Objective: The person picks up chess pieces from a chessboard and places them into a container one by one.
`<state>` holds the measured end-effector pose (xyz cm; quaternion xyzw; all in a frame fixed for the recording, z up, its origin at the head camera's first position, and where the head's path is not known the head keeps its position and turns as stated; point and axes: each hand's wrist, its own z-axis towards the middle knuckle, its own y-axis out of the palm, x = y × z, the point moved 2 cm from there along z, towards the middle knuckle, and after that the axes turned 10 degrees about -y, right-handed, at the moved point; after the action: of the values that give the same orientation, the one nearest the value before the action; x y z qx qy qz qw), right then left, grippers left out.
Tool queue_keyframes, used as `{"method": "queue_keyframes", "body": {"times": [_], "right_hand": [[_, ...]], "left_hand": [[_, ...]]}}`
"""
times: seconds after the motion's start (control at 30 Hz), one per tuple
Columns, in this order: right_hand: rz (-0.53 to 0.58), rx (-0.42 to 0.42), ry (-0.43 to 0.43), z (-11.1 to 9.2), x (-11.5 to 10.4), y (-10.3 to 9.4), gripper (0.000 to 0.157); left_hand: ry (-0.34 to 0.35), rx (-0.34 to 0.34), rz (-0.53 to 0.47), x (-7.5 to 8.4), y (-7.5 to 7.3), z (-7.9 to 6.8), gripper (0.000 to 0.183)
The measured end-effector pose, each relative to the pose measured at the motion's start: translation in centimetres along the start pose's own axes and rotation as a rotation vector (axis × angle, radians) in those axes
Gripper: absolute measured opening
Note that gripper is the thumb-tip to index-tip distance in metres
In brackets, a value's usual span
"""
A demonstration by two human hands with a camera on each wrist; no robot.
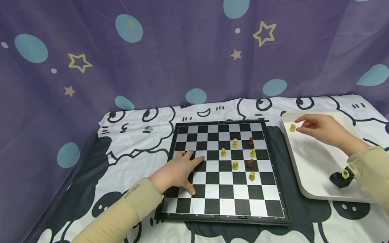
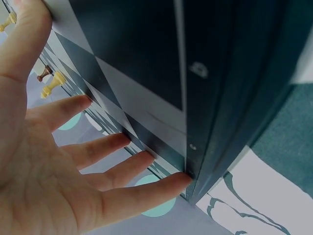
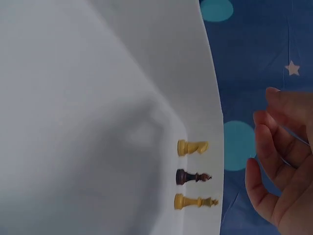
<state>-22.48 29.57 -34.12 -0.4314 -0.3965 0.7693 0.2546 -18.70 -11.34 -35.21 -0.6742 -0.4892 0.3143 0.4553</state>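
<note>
My left hand (image 1: 176, 171) rests with spread fingers on the left side of a black-and-white chessboard (image 1: 225, 192). Its little fingertip in the left wrist view lies by the board's dark border. Over the far left part of a white tray (image 1: 316, 165) is my right hand (image 1: 325, 128), fingers loosely bent, holding nothing. A yellow chess piece (image 1: 292, 128) stands just left of its fingertips. The right wrist view shows a yellow knight (image 3: 192, 147), a dark bishop (image 3: 193, 177) and a yellow king (image 3: 195, 201) standing in a row in the tray.
Several yellow pieces (image 1: 235, 165) and two reddish-brown ones (image 1: 250, 163) stand on the board's right half. A patterned white and dark cloth (image 1: 137, 131) lies underneath. Behind hangs a purple curtain (image 1: 183, 61). The tray's raised rim faces the board across a narrow gap.
</note>
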Motion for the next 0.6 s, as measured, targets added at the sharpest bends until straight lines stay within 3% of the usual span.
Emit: {"method": "queue_keyframes", "body": {"times": [0.33, 0.6], "right_hand": [[0.018, -0.020, -0.100, 0.9, -2.3, 0.7, 0.021], [-0.010, -0.078, -0.111, 2.0, -4.3, 1.0, 0.020]], "left_hand": [[-0.002, -0.011, -0.010, 0.1, 0.1, 0.1, 0.108], [0.003, -0.008, 0.000, 0.0, -0.3, -0.1, 0.107]]}}
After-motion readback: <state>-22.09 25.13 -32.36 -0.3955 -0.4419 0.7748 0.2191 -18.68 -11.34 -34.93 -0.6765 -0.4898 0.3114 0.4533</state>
